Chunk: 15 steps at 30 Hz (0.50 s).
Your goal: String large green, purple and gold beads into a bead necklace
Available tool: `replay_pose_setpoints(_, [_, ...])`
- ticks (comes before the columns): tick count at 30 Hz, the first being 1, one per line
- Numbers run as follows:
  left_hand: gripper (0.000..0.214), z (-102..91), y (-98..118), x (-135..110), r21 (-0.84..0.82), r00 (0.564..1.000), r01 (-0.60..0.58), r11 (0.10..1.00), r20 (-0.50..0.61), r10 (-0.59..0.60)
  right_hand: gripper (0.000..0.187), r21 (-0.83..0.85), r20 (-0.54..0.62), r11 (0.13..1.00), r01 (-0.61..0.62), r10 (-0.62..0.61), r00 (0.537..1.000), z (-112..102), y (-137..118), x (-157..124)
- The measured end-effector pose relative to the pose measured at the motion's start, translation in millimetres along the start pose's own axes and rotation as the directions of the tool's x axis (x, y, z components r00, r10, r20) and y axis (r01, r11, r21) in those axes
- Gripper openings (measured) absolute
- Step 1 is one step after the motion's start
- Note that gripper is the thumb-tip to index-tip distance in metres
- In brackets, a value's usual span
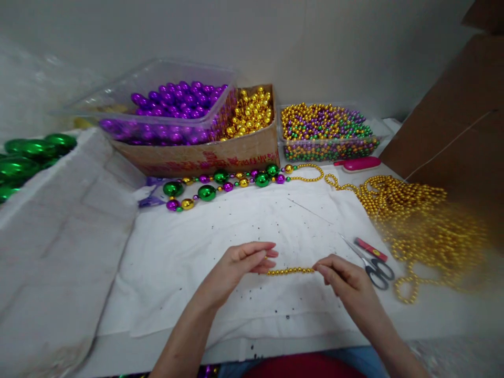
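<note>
A short strand of gold beads (292, 271) stretches level between my two hands over a white cloth (189, 252). My left hand (248, 261) holds one end, its thumb and fingers closed around the beads there. Between the thumb and fingertips of my right hand (339, 273) the other end is pinched. Scissors with black handles (376, 269) and a red stick-like item (370, 249) lie to the right of my right hand. Beyond the hands, a thin needle-like wire (309, 210) rests on the cloth.
Behind lies a necklace of green, purple and gold beads (207, 192). Further back stand a clear bin of purple beads (177, 121), a cardboard box of gold beads (197, 157) and a tray of mixed beads (328, 142). Gold bead strands (409, 210) pile up at right.
</note>
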<state>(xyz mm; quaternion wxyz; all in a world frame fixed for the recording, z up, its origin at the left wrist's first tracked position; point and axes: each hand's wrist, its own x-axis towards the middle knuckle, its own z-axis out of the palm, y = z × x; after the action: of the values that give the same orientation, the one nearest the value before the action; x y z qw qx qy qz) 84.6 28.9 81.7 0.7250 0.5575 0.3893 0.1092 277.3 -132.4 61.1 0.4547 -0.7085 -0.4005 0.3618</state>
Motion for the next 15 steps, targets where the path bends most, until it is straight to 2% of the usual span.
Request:
replay_pose_setpoints(1, [0.031,2.6,-1.9,-3.4,0.106,0.999,0.015,0.994,-0.040,-0.011,0.024,-0.120,-0.049,0.990,0.069,-0.075,0.996,-3.6,2.1,0.0])
replay_pose_setpoints(3, [0.029,15.4,-3.5,-10.8,0.226,0.982,-0.041,0.973,-0.171,0.082,0.021,-0.362,-0.064,0.918,0.161,-0.197,0.978,-3.9,6.1,-2.5])
replay_pose_setpoints(5, [0.027,37.9,-2.5,-17.1,0.185,0.925,-0.203,0.961,-0.285,0.251,0.020,-0.562,0.016,0.799,0.215,-0.249,0.968,3.5,7.7,-7.7])
replay_pose_setpoints(6, [0.027,51.3,-2.0,-18.9,0.126,0.900,-0.285,0.950,-0.306,0.310,0.021,-0.628,0.070,0.739,0.242,-0.257,0.964,8.6,6.9,-10.7])
replay_pose_setpoints(8, [0.031,77.6,-3.1,-18.4,0.044,0.904,-0.352,0.935,-0.243,0.352,0.022,-0.686,0.149,0.665,0.295,-0.268,0.952,18.2,2.4,-15.9])
replay_pose_setpoints(10, [0.031,96.8,-8.2,-12.2,0.084,0.935,-0.312,0.946,-0.152,0.322,0.022,-0.685,0.173,0.657,0.316,-0.275,0.946,22.6,-4.0,-18.8])
replay_pose_setpoints(12, [0.024,105.9,-15.6,-1.3,0.196,0.961,-0.244,0.950,-0.080,0.263,0.019,-0.661,0.155,0.689,0.298,-0.264,0.952,20.1,-9.7,-19.1])
replay_pose_setpoints(15, [0.024,104.8,-24.3,16.2,0.314,0.979,-0.199,0.928,0.030,0.200,0.012,-0.618,0.105,0.751,0.233,-0.215,0.971,8.0,-14.0,-15.2])
